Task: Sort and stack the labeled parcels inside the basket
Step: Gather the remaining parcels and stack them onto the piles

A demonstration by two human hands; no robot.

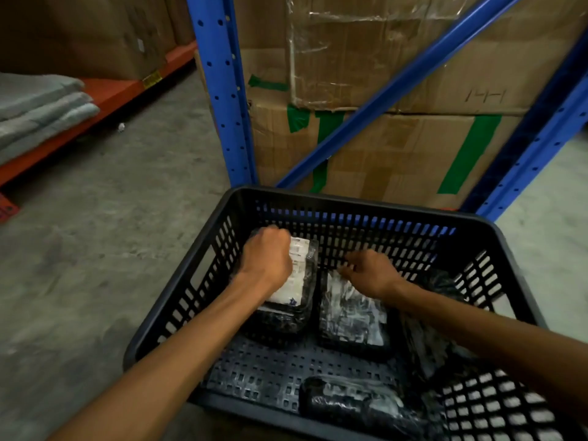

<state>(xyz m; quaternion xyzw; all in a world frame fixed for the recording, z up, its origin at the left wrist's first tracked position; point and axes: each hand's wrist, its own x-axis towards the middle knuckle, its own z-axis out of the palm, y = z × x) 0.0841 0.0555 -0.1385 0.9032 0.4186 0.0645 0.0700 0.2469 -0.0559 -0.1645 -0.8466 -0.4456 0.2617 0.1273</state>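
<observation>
head view: the black slotted basket (203, 268) sits on the concrete floor, just near of a blue rack upright (219, 90) and taped cartons (397, 148). the left hand (266, 254) is curled, knuckles up, pressing on a white-labelled parcel (297, 275) at the far left of the basket; whether its fingers actually grip the edge can't be told. that parcel lies on a dark wrapped one, so a stack looks to be forming there, label up for reading. the right hand (370, 273) is loosely spread, fingertips resting on the far end of a second labelled parcel (351, 308) just beside the stack, probably squaring it against the far wall. more black parcels wait loose: one at the near edge (346, 402), another against the right wall (445, 281). sorting looks early to midway.
</observation>
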